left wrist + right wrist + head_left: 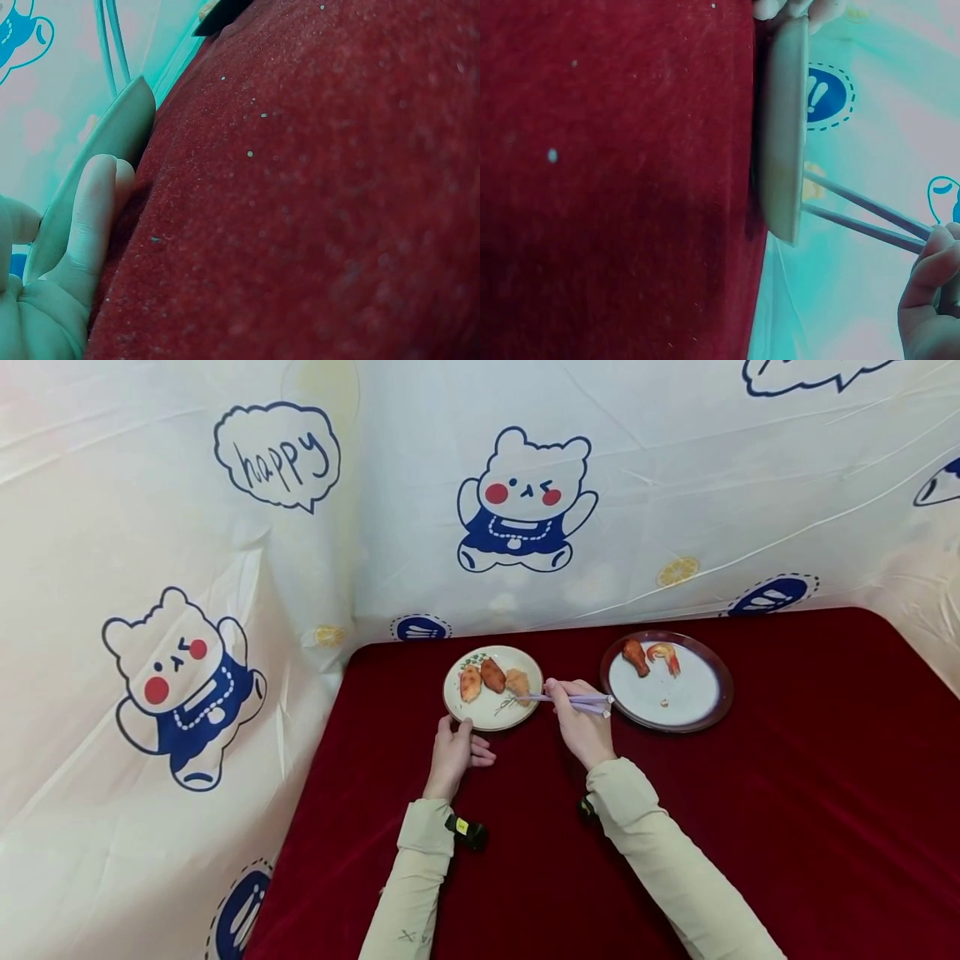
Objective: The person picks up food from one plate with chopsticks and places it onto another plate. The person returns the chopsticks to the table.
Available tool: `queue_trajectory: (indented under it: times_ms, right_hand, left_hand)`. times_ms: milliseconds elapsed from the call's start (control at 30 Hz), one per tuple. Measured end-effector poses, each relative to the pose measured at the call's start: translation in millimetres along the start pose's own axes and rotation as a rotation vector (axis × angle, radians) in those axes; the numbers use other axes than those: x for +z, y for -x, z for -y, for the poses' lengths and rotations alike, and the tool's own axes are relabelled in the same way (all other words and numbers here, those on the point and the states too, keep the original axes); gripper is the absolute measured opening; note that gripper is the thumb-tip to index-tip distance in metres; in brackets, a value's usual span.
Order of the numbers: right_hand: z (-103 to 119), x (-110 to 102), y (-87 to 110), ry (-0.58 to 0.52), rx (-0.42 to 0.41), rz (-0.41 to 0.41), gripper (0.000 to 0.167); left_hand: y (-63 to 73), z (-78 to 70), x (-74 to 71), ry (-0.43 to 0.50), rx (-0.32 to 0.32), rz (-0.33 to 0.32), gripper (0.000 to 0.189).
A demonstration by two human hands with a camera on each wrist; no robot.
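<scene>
A small round plate (491, 720) with a leaf pattern carries a light brown piece of food (470, 683), a darker brown one (492, 675) and a pale golden one (517, 682). My left hand (453, 756) holds the plate's near-left rim, the thumb on the edge and other fingers (94, 217) along its outer side. In my right hand (581, 722) is a pair of light purple chopsticks (592, 702). Their tips reach over the plate's right rim to the pale golden piece. From the right wrist view the chopsticks (870, 217) stand slightly apart, tips hidden behind the rim.
Right of my right hand stands a larger dark-rimmed plate (723, 693) holding a chicken drumstick (635, 657), a shrimp (664, 657) and a small crumb (663, 702). A dark red cloth (525, 860) covers the table. Printed white curtains (412, 485) rise behind and at the sides.
</scene>
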State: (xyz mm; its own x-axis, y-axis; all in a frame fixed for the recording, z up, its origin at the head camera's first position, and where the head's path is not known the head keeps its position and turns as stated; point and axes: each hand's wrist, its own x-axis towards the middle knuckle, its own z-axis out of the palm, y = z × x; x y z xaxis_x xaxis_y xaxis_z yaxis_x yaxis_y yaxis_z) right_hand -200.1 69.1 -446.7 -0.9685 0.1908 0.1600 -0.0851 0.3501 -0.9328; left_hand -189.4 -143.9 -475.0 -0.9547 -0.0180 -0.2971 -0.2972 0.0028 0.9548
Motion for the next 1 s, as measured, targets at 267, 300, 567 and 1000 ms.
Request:
queue_trajectory:
  times_ms: [267, 300, 567, 1000]
  right_hand:
    - [-3.9, 3.7, 0.6, -0.038, 0.01, -0.004, 0.039]
    - [-4.2, 4.1, 0.5, -0.046, 0.01, -0.007, 0.041]
    - [-6.8, 6.2, -0.5, -0.098, 0.025, -0.038, 0.047]
    - [-8.4, 8.9, 4.6, -0.09, -0.062, -0.062, 0.04]
  left_hand:
    - [-0.9, -0.7, -0.2, -0.006, -0.002, 0.002, 0.059]
    - [-1.1, -0.7, -0.2, -0.005, -0.003, 0.002, 0.059]
    - [-1.7, -0.4, 0.4, -0.008, -0.003, 0.002, 0.057]
    - [-1.7, -0.1, 0.1, -0.005, -0.006, 0.0, 0.06]
